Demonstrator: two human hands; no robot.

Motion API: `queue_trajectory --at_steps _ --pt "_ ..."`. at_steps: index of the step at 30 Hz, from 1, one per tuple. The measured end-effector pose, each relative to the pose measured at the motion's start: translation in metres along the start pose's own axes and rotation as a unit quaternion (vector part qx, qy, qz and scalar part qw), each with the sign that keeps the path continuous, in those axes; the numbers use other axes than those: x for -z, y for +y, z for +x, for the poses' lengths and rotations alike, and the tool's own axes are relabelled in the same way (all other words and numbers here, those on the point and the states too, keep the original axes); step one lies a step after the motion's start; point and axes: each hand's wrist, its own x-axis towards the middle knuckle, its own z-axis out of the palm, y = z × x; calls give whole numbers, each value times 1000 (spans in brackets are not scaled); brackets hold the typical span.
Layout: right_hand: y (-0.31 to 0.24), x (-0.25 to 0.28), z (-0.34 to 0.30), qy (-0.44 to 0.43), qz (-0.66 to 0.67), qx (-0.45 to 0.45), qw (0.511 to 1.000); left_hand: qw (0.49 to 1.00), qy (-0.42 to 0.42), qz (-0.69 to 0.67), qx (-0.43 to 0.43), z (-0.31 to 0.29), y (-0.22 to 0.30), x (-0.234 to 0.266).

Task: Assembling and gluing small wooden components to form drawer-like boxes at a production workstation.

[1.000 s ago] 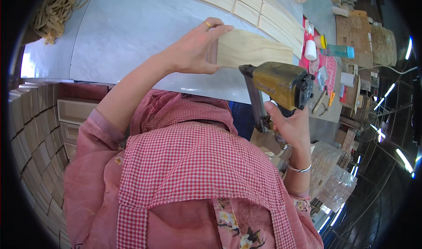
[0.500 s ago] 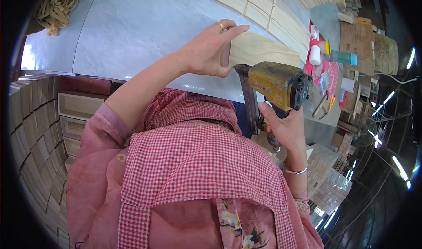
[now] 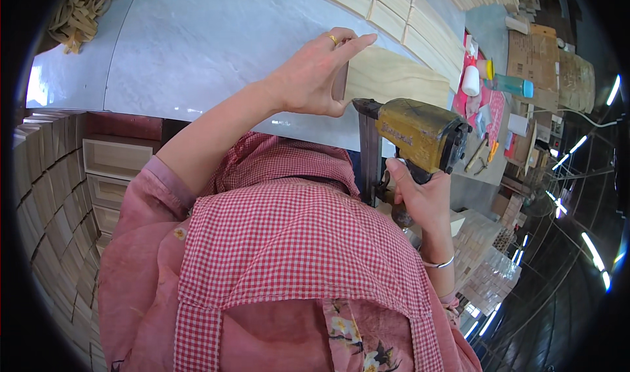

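My left hand (image 3: 310,75) spans the left end of a light wooden workpiece (image 3: 399,78), thumb at its near corner and fingers at its far corner. A darker, reddish-brown end strip (image 3: 339,83) shows inside that grip. In my right hand (image 3: 425,198) is a yellow and black nail gun (image 3: 417,134), held by its handle with the thumb wrapped round. Its nose points left and lies close to the workpiece's near left corner, just beside my left thumb. Whether the nose touches the wood I cannot tell.
The workpiece lies on a grey-white table (image 3: 197,50). Beyond it are rows of stacked pale wood strips (image 3: 430,43). To the right are a white bottle (image 3: 470,81), a teal bottle (image 3: 515,85) and cardboard (image 3: 535,63). Wooden boxes (image 3: 118,156) stand below left; tan bands (image 3: 82,14) lie far left.
The nail gun has tilted and shifted slightly to the right and nearer to me, with my right hand. My left hand keeps its hold on the workpiece.
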Motion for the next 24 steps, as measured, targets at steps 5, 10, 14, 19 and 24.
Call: queue_trajectory --at_steps 5,10,14,19,24 --pt "-3 0 1 -2 6 28 1000 999 31 8 -21 0 -1 -1" --pt "-22 3 12 10 -24 -4 1000 998 46 12 -30 -2 -3 -1" --pt "-32 1 25 2 -47 -27 999 998 54 21 -31 -3 -3 -2" --pt "-41 1 33 -20 -65 -48 997 997 59 27 -29 -2 -3 -3" --pt "-41 2 40 -34 -81 -36 996 999 44 22 -17 -2 -2 -1"
